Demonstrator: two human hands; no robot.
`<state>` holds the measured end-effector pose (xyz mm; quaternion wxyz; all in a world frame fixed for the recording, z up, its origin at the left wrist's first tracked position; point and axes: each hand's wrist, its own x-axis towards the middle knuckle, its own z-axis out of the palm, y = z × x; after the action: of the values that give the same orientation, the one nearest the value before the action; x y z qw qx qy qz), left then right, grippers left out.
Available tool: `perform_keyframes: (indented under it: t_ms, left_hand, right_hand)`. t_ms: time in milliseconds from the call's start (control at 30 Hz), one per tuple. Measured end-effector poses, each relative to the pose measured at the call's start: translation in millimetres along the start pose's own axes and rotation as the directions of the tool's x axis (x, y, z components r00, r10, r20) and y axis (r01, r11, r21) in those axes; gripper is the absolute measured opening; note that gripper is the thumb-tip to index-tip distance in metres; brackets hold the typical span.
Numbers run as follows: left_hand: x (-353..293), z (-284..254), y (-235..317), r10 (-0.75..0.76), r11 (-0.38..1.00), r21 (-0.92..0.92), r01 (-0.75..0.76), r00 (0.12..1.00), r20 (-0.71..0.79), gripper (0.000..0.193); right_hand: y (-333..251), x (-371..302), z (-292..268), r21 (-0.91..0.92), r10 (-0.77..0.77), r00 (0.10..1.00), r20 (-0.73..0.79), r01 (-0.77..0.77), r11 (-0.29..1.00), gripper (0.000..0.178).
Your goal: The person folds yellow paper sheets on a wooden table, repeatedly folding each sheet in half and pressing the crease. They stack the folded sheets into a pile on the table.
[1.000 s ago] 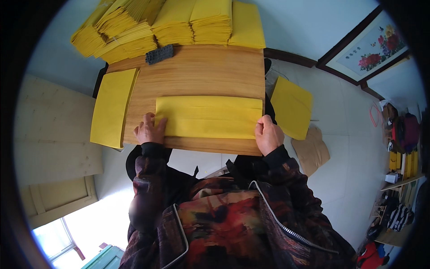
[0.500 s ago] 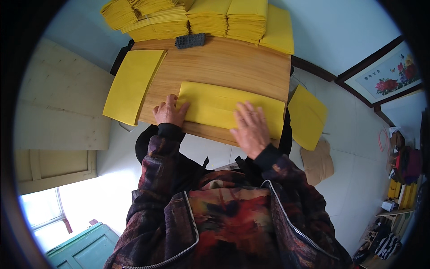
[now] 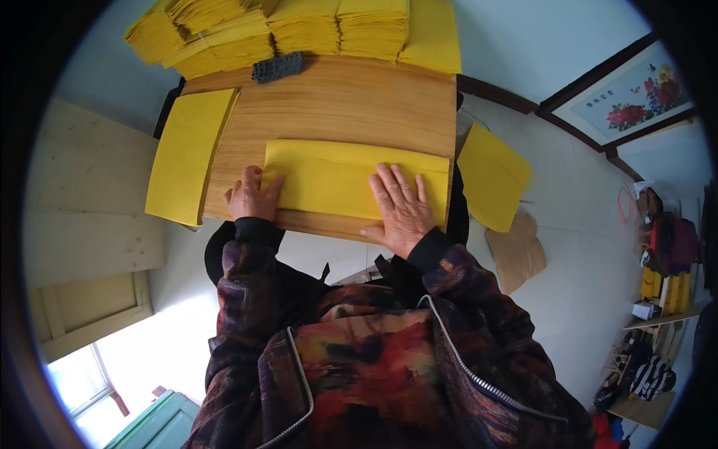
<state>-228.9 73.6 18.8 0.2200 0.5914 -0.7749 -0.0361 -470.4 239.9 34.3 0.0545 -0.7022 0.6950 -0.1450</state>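
A long yellow sheet (image 3: 325, 179), which looks folded over lengthwise, lies along the near edge of the wooden table (image 3: 329, 97). My right hand (image 3: 402, 206) rests flat on its right part, fingers spread and palm down. At the sheet's left end, my left hand (image 3: 253, 196) is on the table with its fingers loosely bent and the thumb apart, close against the sheet's edge. Neither hand grips anything. Whether the sheet is paper or felt, I cannot tell.
Yellow sheets (image 3: 191, 153) lie at the table's left edge. Tall stacks of yellow folded pieces (image 3: 303, 30) line the far side, with a dark grey textured block (image 3: 277, 68) before them. Right of the table are another yellow sheet (image 3: 493, 176) and a brown piece (image 3: 516, 253).
My right hand has gone from a blurred motion over the sheet to lying flat and still on it. The whole view has shifted, moving the table leftward in the picture.
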Motion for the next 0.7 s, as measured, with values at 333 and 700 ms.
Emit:
perform_keyframes:
  t_ms: [333,700]
  left_hand:
    - [0.4,-3.0,2.6,-0.074,0.995,-0.059,0.076,0.997,0.034,0.038]
    - [-17.7,-13.7,41.8,0.178,0.978,-0.076,-0.192,0.972,-0.155,0.025]
  right_hand:
    - [26.6,-24.3,-19.1,-0.026,0.066,0.997,-0.029,-0.067,0.997,0.095]
    - [27.5,-25.1,-17.1,-0.052,0.039,0.999,-0.018,-0.04,0.998,0.096]
